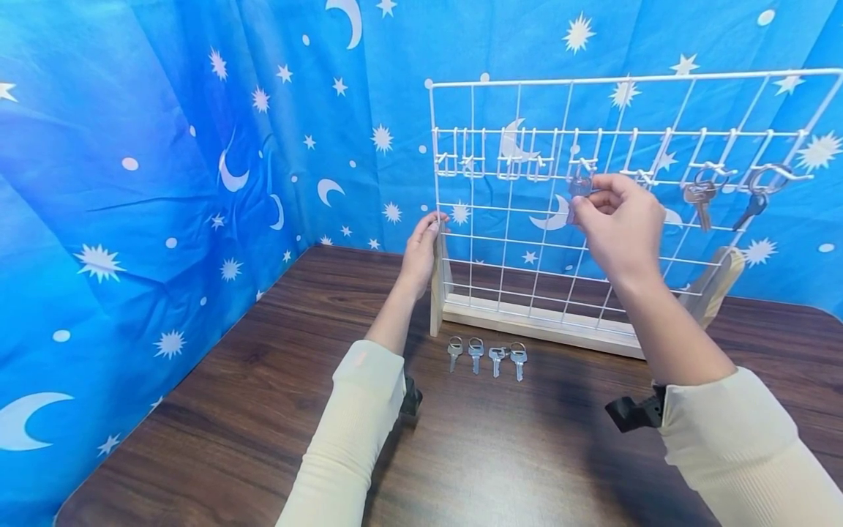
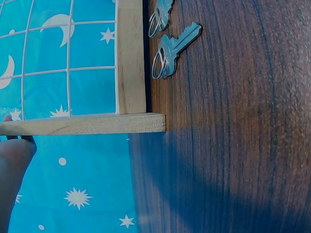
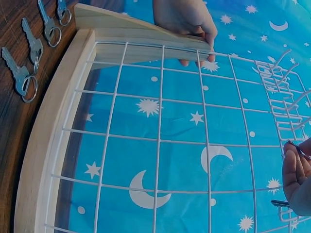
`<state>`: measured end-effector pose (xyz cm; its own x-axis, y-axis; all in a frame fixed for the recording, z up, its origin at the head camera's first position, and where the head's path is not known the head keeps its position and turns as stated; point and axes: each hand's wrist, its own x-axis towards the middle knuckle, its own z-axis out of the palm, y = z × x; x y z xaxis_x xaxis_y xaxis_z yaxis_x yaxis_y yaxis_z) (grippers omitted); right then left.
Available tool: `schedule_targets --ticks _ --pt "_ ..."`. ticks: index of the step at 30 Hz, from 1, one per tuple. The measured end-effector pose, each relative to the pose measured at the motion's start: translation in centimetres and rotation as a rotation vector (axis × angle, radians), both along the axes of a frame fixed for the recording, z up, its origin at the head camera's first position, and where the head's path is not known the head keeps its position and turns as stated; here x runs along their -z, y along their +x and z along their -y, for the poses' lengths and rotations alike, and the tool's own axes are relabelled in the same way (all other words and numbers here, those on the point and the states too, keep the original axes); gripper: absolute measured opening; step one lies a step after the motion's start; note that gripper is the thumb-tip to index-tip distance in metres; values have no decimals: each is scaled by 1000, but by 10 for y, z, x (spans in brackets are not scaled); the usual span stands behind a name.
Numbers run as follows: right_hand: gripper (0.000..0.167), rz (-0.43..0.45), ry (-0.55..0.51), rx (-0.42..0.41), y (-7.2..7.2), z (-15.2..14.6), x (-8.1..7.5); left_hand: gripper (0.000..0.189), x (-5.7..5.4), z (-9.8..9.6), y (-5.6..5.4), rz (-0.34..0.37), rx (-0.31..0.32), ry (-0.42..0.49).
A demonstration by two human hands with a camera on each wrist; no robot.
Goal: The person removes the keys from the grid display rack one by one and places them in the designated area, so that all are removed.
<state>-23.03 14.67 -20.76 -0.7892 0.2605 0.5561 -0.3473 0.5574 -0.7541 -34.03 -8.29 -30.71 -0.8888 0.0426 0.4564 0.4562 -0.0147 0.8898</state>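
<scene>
A white wire grid rack (image 1: 536,234) stands in a wooden base, with hooks along its upper part. My left hand (image 1: 421,252) grips the rack's wooden left side post (image 2: 82,125), fingertips showing past its edge in the right wrist view. With thumb and fingers, my right hand (image 1: 622,223) pinches a key (image 1: 579,187) right at a hook near the grid's middle. To its right, a key on a ring (image 1: 702,194) and a darker key (image 1: 757,205) hang from hooks. Several silver keys with rings (image 1: 496,359) lie in a row before the base.
The dark wood table (image 1: 263,395) carries the rack. Blue cloth (image 1: 369,95) with white moons and stars hangs behind and at the left. Bare wire hooks (image 1: 507,161) line the grid's left half. The rack's right wooden support (image 1: 721,282) stands beyond my right forearm.
</scene>
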Motion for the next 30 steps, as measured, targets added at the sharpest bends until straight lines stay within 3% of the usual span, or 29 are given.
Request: schedule_targets --ticks 13,30 --pt "27 -25 -64 -47 10 -2 4 32 0 0 0 -3 -14 -20" --pt "19 -58 -93 -77 22 -2 -2 32 0 0 0 16 -17 -11"
